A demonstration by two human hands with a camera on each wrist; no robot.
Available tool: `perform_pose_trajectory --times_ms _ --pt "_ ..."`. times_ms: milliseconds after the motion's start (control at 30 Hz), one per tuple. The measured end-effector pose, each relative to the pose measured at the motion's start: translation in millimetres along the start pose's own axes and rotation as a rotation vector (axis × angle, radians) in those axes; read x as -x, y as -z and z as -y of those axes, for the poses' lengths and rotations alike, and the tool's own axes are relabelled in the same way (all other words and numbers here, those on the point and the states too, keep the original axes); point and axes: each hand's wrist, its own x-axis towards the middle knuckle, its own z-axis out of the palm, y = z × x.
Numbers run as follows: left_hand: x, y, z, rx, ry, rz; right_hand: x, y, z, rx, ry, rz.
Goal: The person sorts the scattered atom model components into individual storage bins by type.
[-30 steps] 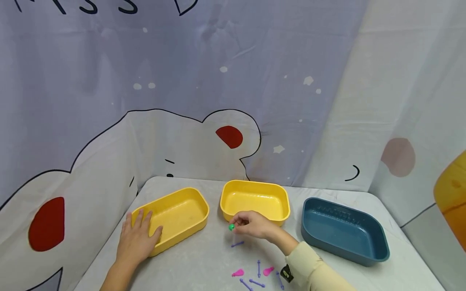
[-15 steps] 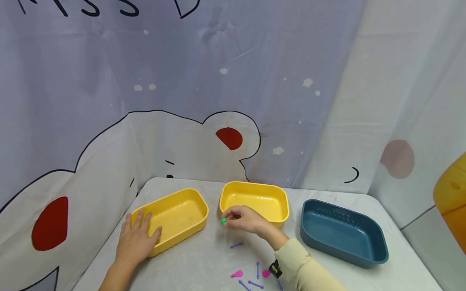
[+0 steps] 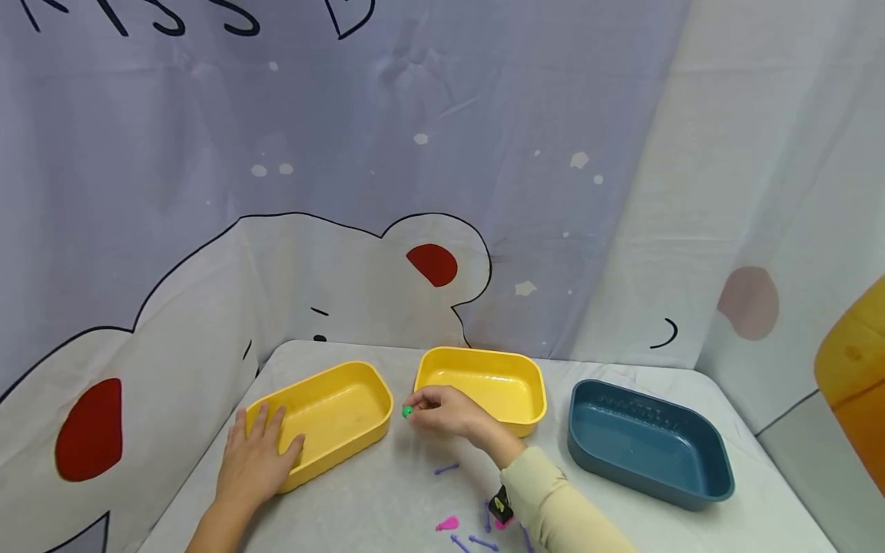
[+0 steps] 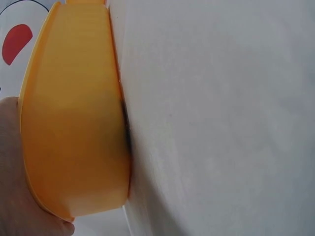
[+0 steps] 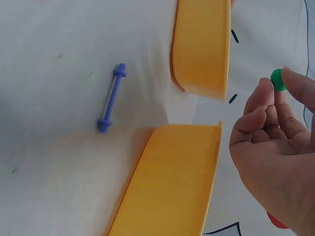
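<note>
My left hand (image 3: 254, 461) rests over the left corner of a yellow plastic bin (image 3: 346, 392), fingers spread across its rim and reaching inside. The left wrist view shows that bin's outer wall (image 4: 74, 118) with the hand along its edge. My right hand (image 3: 449, 415) pinches a small green ball (image 5: 278, 80) between thumb and fingertips. It is raised above the table in front of a second yellow bin (image 3: 532, 399), near the gap between the two bins. Below the right hand lies a purple rod (image 5: 112, 98) with a collar near each end.
A dark teal bin (image 3: 650, 468) stands at the right of the white-covered table (image 3: 346, 514). Near the front lie several more purple rods (image 3: 482, 543) and pink bulb-shaped pieces (image 3: 448, 524), partly covered by the right wrist. A printed curtain (image 3: 346, 138) hangs behind.
My right hand has moved left and slightly away from me with the green ball, toward the gap between the yellow bins. The left hand has stayed on its bin.
</note>
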Motion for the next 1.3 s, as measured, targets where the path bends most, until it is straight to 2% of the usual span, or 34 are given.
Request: perform_pose_trajectory --times_ms 367,900,1033,1300 --pt "0.5 -0.4 -0.3 -0.005 -0.004 -0.015 -17 -6 7 -0.036 -0.014 -0.030" --pt "1.8 0.4 -0.5 0.008 0.010 -0.003 -42 -21 18 -0.098 -0.034 -0.088" --pt "2.1 1.0 -1.7 -0.001 0.007 -0.018 -46 -25 19 -0.102 -0.036 -0.104" --pt "1.4 0.0 -2.5 -0.004 0.006 -0.005 -51 -31 21 -0.133 -0.044 -0.126"
